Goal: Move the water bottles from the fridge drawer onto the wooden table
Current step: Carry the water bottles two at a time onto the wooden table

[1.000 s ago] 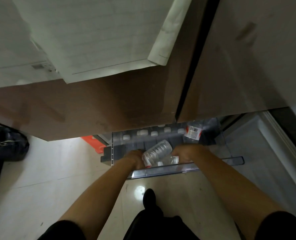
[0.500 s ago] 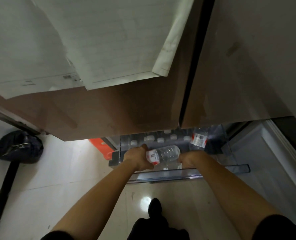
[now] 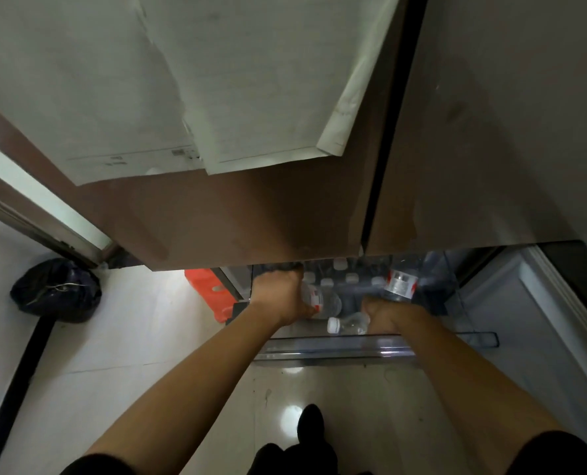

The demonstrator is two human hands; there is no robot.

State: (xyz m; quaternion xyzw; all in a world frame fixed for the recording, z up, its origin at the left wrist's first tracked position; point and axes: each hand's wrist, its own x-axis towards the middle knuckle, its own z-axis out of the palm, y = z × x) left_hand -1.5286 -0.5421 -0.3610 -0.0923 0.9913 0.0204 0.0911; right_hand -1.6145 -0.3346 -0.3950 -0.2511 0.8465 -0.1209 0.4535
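Observation:
The fridge drawer (image 3: 370, 349) is pulled out below the brown fridge doors, with a clear front rail. Several clear water bottles with white caps stand in it at the back (image 3: 348, 277). My left hand (image 3: 280, 298) is shut on a clear bottle with a red-and-white label (image 3: 322, 301), held on its side over the drawer. My right hand (image 3: 382, 313) reaches down into the drawer and closes on another bottle lying there, whose white cap and neck (image 3: 346, 324) stick out to the left. A further labelled bottle (image 3: 400, 284) stands just behind my right hand.
The fridge doors (image 3: 285, 217) overhang the drawer and carry taped paper sheets (image 3: 216, 80). An orange plastic object (image 3: 213, 293) lies left of the drawer. A black rubbish bag (image 3: 57, 291) sits on the pale tiled floor at left. My dark shoe (image 3: 310, 423) is below.
The bottle passed from both hands into my left hand alone and moved left. My right hand let go of it and dropped onto a bottle lying in the drawer.

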